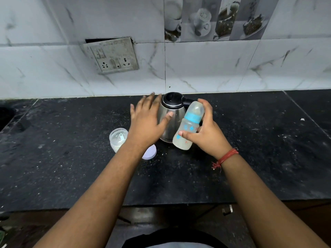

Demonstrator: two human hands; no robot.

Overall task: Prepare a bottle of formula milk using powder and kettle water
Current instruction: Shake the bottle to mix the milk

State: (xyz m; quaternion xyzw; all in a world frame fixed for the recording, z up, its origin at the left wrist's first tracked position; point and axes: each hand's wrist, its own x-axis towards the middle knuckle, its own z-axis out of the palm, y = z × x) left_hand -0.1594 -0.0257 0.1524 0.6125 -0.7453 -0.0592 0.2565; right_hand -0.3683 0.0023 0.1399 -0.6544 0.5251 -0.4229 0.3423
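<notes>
Here, a steel electric kettle (172, 115) with a black lid stands far on the speckled black stone counter (259, 158), close to the marbled wall tiles. The right hand (206, 129) grips a cloudy plastic feeding bottle (188, 127), tilted with its blue collar and clear cap leaning far and right; it hides the kettle's right side. The left hand (146, 120) is open, fingers spread, held in front of the kettle's left flank and grasping nothing; I cannot tell if it touches the metal. Just left of that wrist sits an open round powder jar (118, 138) with a pale blue scoop inside, and its white lid (150, 153) lies flat, partly hidden under the forearm. A grimy switchboard (112, 56) hangs on the wall.
</notes>
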